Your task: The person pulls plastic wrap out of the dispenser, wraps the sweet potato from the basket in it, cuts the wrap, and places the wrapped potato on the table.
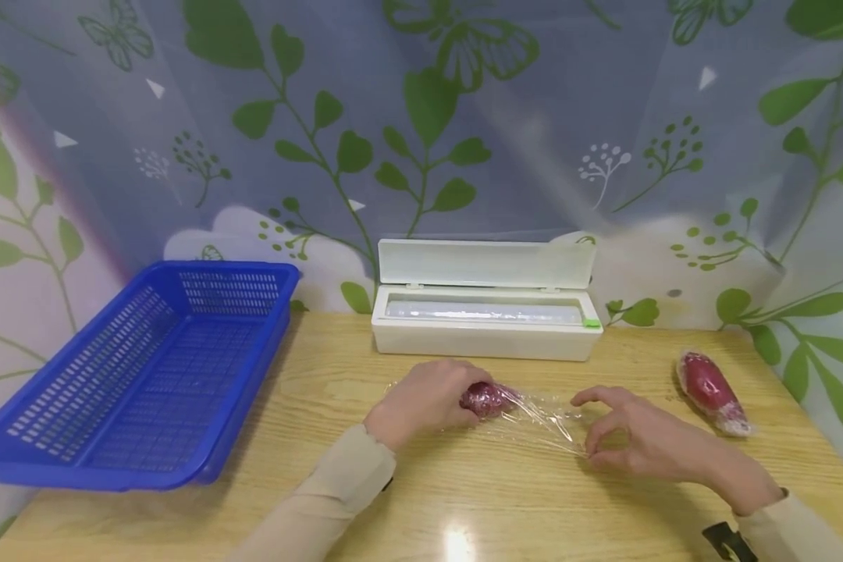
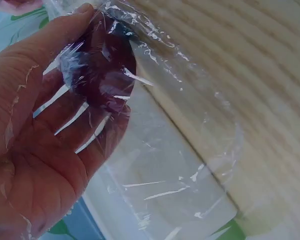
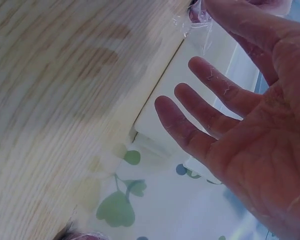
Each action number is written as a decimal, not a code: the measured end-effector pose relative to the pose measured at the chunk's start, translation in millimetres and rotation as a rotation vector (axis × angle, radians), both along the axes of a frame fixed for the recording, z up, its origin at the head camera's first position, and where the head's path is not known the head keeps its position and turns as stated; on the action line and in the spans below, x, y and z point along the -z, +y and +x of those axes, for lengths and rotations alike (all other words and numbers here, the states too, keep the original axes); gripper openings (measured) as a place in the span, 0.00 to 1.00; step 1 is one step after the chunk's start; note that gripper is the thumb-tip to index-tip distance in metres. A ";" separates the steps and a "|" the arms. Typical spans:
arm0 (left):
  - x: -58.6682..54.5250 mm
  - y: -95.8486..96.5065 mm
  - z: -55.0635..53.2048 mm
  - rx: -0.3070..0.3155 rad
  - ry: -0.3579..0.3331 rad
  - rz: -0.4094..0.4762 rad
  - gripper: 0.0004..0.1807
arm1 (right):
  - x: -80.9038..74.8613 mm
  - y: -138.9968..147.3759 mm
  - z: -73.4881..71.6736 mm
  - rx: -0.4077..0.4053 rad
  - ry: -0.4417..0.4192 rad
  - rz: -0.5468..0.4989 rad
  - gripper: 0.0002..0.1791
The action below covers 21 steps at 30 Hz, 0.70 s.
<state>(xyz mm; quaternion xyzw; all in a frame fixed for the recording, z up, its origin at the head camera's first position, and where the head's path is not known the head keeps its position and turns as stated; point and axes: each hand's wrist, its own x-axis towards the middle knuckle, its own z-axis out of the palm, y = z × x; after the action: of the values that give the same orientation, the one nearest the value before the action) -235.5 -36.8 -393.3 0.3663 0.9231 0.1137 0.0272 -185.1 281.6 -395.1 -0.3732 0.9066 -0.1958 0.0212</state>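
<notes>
My left hand (image 1: 428, 398) grips a dark red, oblong piece of produce (image 1: 488, 400) above the wooden table; its exact kind is unclear under the film. Clear cling film (image 2: 190, 125) covers the piece and hangs loose past the fingers in the left wrist view. To the right, my right hand (image 1: 646, 437) pinches the stretched end of the cling film (image 1: 544, 421) between thumb and finger. In the right wrist view the other fingers of the right hand (image 3: 240, 125) are spread apart, and a bit of film shows at the top.
Behind the hands stands a white cling film box (image 1: 488, 339), its lid raised, a roll (image 1: 485, 311) inside. A blue plastic basket (image 1: 207, 460) is at the left. Another film-wrapped dark red piece (image 1: 709, 386) lies at the right. A patterned curtain (image 1: 534, 156) hangs behind the table.
</notes>
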 end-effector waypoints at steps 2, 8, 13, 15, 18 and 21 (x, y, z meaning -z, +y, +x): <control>-1.2 -1.4 -3.7 0.013 -0.065 0.033 0.24 | -1.9 1.0 0.2 0.008 0.006 -0.001 0.16; -6.0 -12.0 -13.0 0.029 -0.295 0.182 0.19 | -5.1 4.5 -0.8 0.033 0.056 -0.004 0.16; -5.8 -15.2 -10.8 0.025 -0.346 0.163 0.19 | -2.8 1.8 -1.8 0.016 0.119 -0.019 0.15; -4.2 -16.3 -9.5 0.021 -0.355 0.169 0.18 | -2.3 -1.8 -1.7 -0.001 0.115 -0.035 0.14; -0.9 -17.4 -9.0 0.020 -0.322 0.177 0.16 | -3.5 -9.9 -0.4 -0.027 0.082 -0.085 0.12; 2.0 -17.0 -8.9 0.027 -0.244 0.164 0.16 | -5.9 -20.4 2.0 -0.033 0.031 -0.160 0.10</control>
<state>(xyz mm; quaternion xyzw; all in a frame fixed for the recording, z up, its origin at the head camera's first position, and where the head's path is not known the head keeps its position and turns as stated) -244.4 -53.7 -395.2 0.3630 0.8956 0.2322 0.1104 -183.0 261.3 -389.2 -0.3918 0.8819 -0.2613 -0.0196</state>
